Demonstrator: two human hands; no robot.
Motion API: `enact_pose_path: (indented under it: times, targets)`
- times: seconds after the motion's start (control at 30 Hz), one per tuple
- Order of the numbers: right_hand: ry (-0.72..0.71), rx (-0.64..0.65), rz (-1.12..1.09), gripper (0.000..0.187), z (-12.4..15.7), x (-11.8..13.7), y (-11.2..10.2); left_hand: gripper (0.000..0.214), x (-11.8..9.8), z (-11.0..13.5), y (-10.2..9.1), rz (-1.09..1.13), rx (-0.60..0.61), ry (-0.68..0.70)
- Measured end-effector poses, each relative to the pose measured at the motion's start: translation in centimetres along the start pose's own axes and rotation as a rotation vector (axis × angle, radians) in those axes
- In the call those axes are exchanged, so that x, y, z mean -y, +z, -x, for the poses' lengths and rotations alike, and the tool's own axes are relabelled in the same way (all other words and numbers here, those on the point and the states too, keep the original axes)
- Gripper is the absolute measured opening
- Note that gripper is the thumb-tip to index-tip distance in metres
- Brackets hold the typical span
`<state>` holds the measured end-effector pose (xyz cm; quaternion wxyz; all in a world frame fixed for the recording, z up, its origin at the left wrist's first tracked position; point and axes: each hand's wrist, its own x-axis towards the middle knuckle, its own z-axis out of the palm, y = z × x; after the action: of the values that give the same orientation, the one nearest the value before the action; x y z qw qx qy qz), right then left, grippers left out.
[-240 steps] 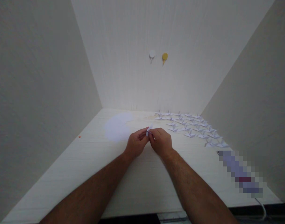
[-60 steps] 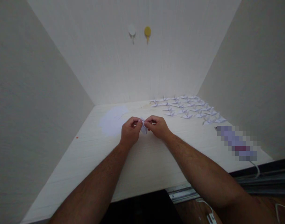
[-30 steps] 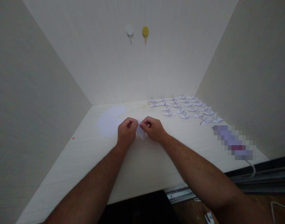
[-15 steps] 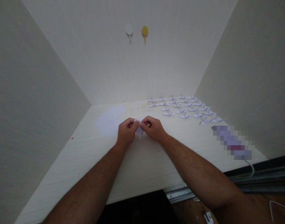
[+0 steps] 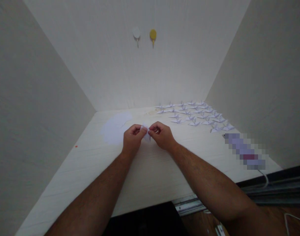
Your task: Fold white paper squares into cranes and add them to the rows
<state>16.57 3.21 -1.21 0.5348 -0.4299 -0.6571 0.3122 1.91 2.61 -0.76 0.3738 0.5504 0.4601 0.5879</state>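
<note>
Between my two hands, above the middle of the pale table (image 5: 150,177), is a small piece of folded white paper (image 5: 146,137). My left hand (image 5: 133,139) pinches its left side between thumb and fingers. The thumb and forefinger of my right hand (image 5: 162,136) are closed at its right edge. One pointed end of the paper hangs down between the hands; the fingers cover its upper part. Loose white paper sheets (image 5: 113,131) lie behind and to the left of my left hand. Several folded paper cranes (image 5: 194,123) stand in rows at the back right.
A blurred-out oblong object (image 5: 243,149) with a cable (image 5: 265,178) lies near the right edge. Walls enclose the table at the back and both sides. A white hook (image 5: 136,32) and a yellow hook (image 5: 153,34) hang on the back wall. A red spot (image 5: 76,146) marks the left edge.
The folded paper has turned slightly, its lower point shifting a little to the right. Both hands keep nearly the same place and grip.
</note>
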Motion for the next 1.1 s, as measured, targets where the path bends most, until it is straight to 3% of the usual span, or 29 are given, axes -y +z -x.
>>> enact_pose_path:
  times: [0.27,0.47,0.6,0.97,1.1]
  targets:
    - [0.004,-0.022,-0.002,0.012,-0.04,0.01,-0.02,0.018,-0.46,0.21,0.16,-0.041,0.072,0.025]
    - [-0.002,-0.002,-0.107,0.009,0.02,0.18,-0.11,0.020,0.27,-0.24,0.01,0.248,0.056,-0.063]
    - [0.028,-0.016,-0.117,0.010,0.06,0.43,-0.10,0.019,0.19,-0.30,0.04,0.329,0.086,-0.119]
    - [0.041,-0.001,-0.066,0.012,0.19,0.47,-0.05,0.022,0.20,-0.13,0.15,0.311,0.068,-0.087]
    - [0.053,-0.003,-0.028,0.011,0.09,0.39,-0.06,0.035,0.28,-0.25,0.12,0.249,0.035,-0.050]
